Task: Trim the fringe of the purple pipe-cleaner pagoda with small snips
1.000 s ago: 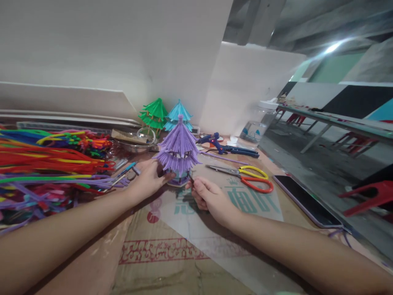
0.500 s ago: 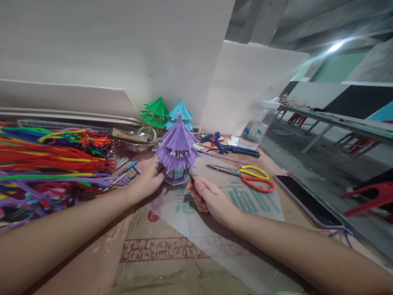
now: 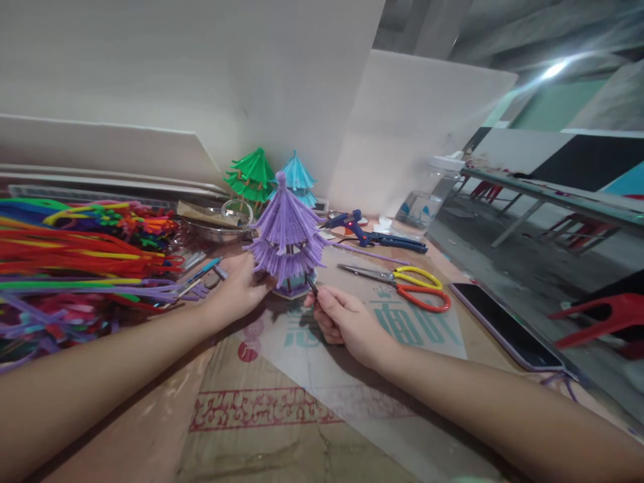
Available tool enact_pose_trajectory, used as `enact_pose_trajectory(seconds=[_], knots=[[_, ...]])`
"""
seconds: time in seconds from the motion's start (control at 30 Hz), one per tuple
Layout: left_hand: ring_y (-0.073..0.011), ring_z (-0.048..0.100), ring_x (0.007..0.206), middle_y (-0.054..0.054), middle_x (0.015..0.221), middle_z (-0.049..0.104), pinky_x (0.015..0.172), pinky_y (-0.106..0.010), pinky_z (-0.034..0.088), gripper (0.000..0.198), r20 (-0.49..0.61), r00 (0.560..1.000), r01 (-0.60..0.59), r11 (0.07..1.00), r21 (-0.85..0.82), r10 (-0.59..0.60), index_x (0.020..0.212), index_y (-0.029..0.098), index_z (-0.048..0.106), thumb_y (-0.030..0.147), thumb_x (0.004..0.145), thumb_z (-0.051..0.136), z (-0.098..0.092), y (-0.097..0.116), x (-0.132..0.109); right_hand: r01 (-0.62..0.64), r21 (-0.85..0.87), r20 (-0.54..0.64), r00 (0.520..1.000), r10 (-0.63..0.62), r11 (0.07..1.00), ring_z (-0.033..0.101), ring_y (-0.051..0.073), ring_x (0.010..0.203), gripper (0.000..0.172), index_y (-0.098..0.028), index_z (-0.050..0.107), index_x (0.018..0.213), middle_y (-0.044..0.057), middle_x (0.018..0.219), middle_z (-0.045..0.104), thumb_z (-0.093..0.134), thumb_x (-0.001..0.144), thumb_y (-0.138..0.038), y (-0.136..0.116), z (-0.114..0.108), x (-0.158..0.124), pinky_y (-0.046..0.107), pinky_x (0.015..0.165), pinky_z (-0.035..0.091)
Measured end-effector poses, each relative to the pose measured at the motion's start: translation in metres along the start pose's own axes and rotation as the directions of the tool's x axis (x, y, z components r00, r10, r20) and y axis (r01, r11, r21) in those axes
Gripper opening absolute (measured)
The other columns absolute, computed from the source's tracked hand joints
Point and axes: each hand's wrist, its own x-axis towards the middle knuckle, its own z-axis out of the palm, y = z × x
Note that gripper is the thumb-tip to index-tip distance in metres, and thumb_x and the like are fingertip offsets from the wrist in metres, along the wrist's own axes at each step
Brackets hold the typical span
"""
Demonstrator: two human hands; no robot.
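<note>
A purple pavilion model (image 3: 286, 235) made of fuzzy pipe cleaners, with a two-tiered roof, stands in front of me, leaning a little to the left. My left hand (image 3: 242, 290) grips its lower left side; the fingertips are hidden behind the roof. Closed around a pair of thin black tweezers (image 3: 312, 287), my right hand (image 3: 341, 320) is at the lower right of the model. The tweezers' tips reach in under the lower roof, by the posts and the base (image 3: 290, 294). Whether they pinch anything is too small to tell.
Behind stand a green pavilion (image 3: 251, 176) and a light-blue one (image 3: 296, 176). Bundles of pipe cleaners (image 3: 75, 251) and a metal bowl (image 3: 214, 231) lie left. To the right are scissors (image 3: 422, 288), a glue gun (image 3: 352, 225), pliers (image 3: 397, 241), a phone (image 3: 503, 325) and a plastic jar (image 3: 427, 194).
The purple model has tipped slightly, its top moving left. Both hands keep their grip, and the tweezers stay at the model's lower right. The view has shifted slightly.
</note>
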Motion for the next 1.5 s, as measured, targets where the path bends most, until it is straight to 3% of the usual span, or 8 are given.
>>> enact_pose_trajectory(seconds=[0.17, 0.57, 1.5], knots=[[-0.024, 0.059, 0.093, -0.008, 0.095, 0.063, 0.09, -0.04, 0.049, 0.019, -0.006, 1.0, -0.02, 0.996, 0.091, 0.021, 0.093, 0.018, 0.054, 0.035, 0.085, 0.054, 0.0, 0.003, -0.001, 0.004, -0.006, -0.029, 1.0, -0.005, 1.0, 0.019, 0.005, 0.039, 0.052, -0.018, 0.054, 0.081, -0.012, 0.05, 0.032, 0.07, 0.07, -0.067, 0.0, 0.0, 0.0, 0.019, 0.037, 0.012], [-0.0254, 0.058, 0.087, -0.008, 0.092, 0.062, 0.081, -0.041, 0.05, 0.024, 0.011, 0.999, -0.033, 0.987, 0.155, 0.032, 0.092, 0.02, 0.053, 0.043, 0.085, 0.053, -0.004, 0.011, -0.001, -0.016, 0.021, -0.046, 0.999, 0.017, 1.0, 0.017, 0.004, 0.038, 0.048, -0.019, 0.054, 0.081, -0.012, 0.05, 0.033, 0.071, 0.071, -0.063, 0.0, -0.001, 0.001, 0.02, 0.037, 0.011], [-0.0245, 0.058, 0.09, -0.007, 0.092, 0.062, 0.087, -0.04, 0.05, 0.026, 0.024, 0.997, -0.075, 0.986, 0.147, 0.072, 0.093, 0.019, 0.053, 0.044, 0.088, 0.051, -0.005, 0.016, -0.001, -0.039, 0.113, -0.016, 0.999, 0.041, 0.993, 0.018, 0.003, 0.038, 0.054, -0.018, 0.055, 0.079, -0.012, 0.048, 0.035, 0.077, 0.065, -0.065, -0.001, -0.002, 0.002, 0.018, 0.037, 0.01]])
